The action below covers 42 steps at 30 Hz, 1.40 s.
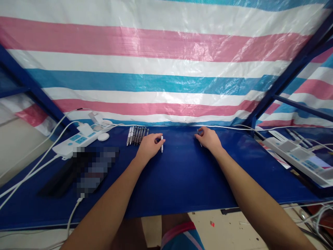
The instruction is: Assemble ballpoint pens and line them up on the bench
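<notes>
Left hand (150,145): pinched white pen (162,144); slack grip risked dropping.
Right hand (208,138): pinched slim rod (197,131); thinness risked slipping.
Pen row (136,135): left-hand bump could have scattered it.

We see: far sheet (166,45), glossy plastic | tabletop (182,177), smooth, faint sheen | left power strip (78,140), matt plastic | right post (270,97), painted metal | white pen (162,144), plastic

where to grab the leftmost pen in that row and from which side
Pinch the leftmost pen across its middle, probably coming from above and left: it is slim, lies lengthways away from the person, and has neighbouring pens close on its right but bare blue table on its left.
</notes>
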Each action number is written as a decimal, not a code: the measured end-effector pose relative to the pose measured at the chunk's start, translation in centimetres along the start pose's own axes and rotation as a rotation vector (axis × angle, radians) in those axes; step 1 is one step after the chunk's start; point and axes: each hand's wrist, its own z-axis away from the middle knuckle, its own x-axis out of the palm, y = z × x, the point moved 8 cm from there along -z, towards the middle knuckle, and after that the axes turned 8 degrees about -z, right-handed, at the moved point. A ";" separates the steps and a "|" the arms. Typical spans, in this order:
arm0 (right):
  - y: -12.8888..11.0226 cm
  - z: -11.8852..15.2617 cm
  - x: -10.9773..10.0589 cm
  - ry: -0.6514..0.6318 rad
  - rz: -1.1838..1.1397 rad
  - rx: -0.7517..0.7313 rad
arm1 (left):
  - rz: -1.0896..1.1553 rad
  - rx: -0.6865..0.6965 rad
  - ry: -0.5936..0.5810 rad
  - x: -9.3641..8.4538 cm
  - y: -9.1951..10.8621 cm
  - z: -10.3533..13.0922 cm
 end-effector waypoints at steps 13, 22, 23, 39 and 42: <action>1.0 -0.4 0.3 0.085 0.114 -0.109 | -0.019 0.040 -0.001 0.1 0.0 -0.1; 0.8 -0.3 0.7 0.037 0.105 -0.088 | -0.010 0.014 -0.017 -0.3 -0.1 0.0; 0.8 -0.3 0.7 0.029 0.109 -0.080 | -0.007 0.013 -0.023 -0.3 -0.1 0.0; -2.2 0.6 0.7 0.084 0.007 -0.270 | -0.022 0.027 0.001 -0.2 -0.2 0.0; -4.0 0.9 1.2 0.069 -0.081 -0.384 | -0.042 0.041 -0.006 -0.2 0.1 0.0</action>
